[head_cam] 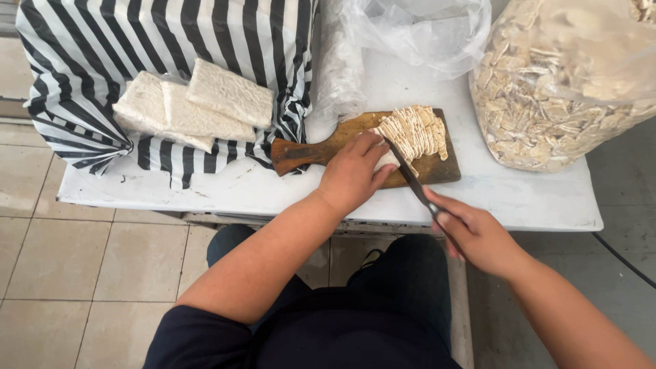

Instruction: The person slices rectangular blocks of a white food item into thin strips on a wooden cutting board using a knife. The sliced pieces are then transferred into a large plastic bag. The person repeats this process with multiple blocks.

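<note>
A wooden cutting board [321,145] lies on a white table [533,198]. On it sits a pale tempeh block [417,130], partly cut into thin slices. My left hand [352,171] presses down on the uncut end of the block. My right hand [478,236] grips the handle of a knife [408,174], whose blade rests against the block beside my left fingers.
Three whole tempeh blocks [195,106] lie on a black-and-white striped plastic bag [102,48] at the left. A large clear bag of cut slices [567,82] stands at the right, a crumpled clear plastic bag [403,31] behind the board. Tiled floor lies below.
</note>
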